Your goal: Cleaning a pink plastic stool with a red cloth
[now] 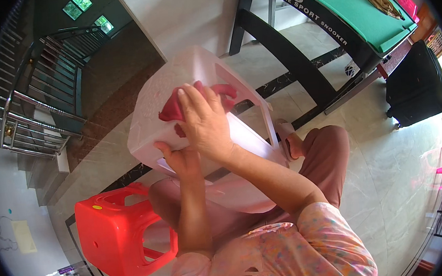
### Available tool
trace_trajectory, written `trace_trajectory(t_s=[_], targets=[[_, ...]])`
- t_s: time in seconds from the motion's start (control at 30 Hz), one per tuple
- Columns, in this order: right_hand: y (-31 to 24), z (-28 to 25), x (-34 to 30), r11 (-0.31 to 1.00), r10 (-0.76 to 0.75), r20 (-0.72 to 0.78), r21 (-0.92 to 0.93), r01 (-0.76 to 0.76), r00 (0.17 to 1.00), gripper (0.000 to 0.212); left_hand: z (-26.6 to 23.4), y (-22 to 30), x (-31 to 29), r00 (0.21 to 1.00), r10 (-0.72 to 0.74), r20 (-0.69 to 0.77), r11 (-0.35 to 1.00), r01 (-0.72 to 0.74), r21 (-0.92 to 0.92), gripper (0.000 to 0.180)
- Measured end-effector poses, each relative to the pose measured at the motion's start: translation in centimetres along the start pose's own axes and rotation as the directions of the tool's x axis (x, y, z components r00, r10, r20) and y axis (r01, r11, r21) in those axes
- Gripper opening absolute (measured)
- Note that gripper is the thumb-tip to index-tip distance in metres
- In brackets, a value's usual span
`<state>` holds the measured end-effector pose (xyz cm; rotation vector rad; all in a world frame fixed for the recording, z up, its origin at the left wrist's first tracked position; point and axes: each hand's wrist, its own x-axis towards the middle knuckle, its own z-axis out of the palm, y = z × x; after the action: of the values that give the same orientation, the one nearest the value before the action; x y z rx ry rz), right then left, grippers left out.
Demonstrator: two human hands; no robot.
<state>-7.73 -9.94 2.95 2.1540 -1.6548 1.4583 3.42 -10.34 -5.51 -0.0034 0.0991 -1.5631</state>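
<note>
A pale pink plastic stool (156, 104) is tilted between my legs, its seat turned to the far left. On its surface lies a bunched dark red cloth (172, 109). My right hand (204, 121) presses the cloth against the stool, fingers extended over it and close together. Just below, my left hand (182, 162) grips the stool's near edge. Part of that hand is hidden behind the right one. Some of the cloth sticks out to the right of my right fingers, and a small piece shows under the palm.
A red plastic stool (104, 240) stands close on my left. At the far right is a green-topped snooker table (340, 1) with a dark curved leg. A black suitcase (417, 86) stands at the right. Metal stair railings (28, 97) are at the far left.
</note>
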Motion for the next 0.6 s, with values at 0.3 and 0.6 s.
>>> trace_trajectory(t_s=[0.3,0.6], targets=[[7.6,2.6,-11.1,0.999,-0.019,0.056,-0.045,0.021,0.998,0.062,0.4,3.0,1.9,0.994,0.019,0.109,0.999,-0.022,0.027,0.071],[8.5,1.3,-13.2,0.994,0.106,-0.031,0.032,-0.105,0.994,0.060,0.9,2.6,2.3,0.947,-0.172,0.271,0.984,0.153,0.092,0.061]])
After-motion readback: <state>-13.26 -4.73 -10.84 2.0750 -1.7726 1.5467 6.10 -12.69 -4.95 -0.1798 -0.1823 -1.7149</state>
